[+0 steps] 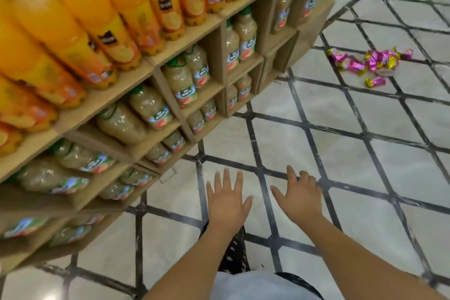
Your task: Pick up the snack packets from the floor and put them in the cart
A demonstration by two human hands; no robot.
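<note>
Several pink and gold snack packets (372, 62) lie scattered on the tiled floor at the upper right, far from both hands. One packet (375, 82) lies a little apart, nearer to me. My left hand (227, 198) is stretched forward, palm down, fingers spread, holding nothing. Just to its right, my right hand (298, 196) is also extended with fingers apart and nothing in it. No cart shows in this view.
A wooden shelf unit (207, 36) fills the left side, with orange juice bottles (97, 14) on top and pale juice bottles (187, 78) in the cubbies below. The white floor with dark diamond lines (316, 141) stretches ahead and right.
</note>
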